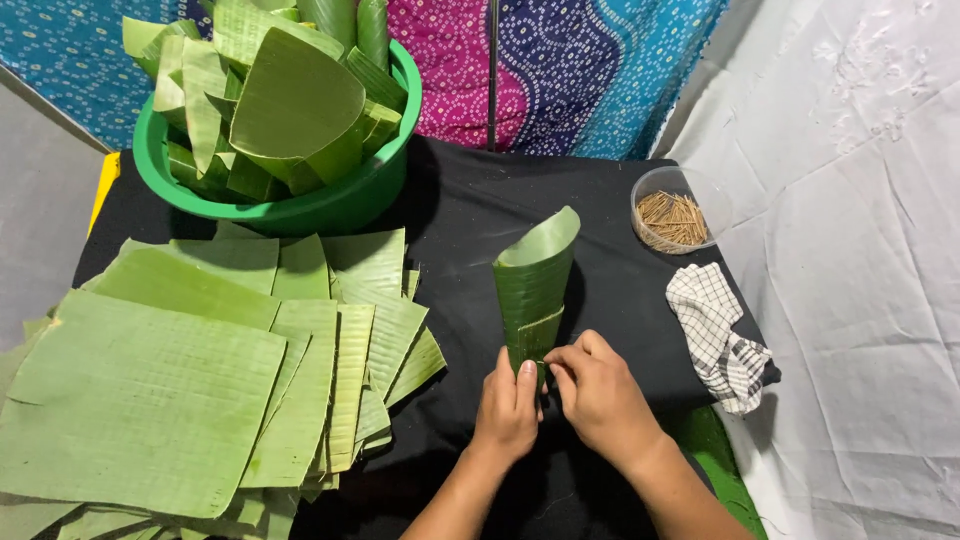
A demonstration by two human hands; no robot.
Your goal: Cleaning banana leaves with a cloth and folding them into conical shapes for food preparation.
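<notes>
Seen from the head camera, both hands pinch the narrow base of a rolled banana-leaf cone (pixel 535 290) standing on the black-draped counter (pixel 610 300): the left hand (pixel 508 408) and right hand (pixel 600 395) have their fingers closed on the overlapping seam. Holding that overlap tight looks key to keeping the cone from unrolling. A bowl of wooden picks (pixel 673 217) sits near, a stack of cut leaves (pixel 180 380) well apart.
</notes>
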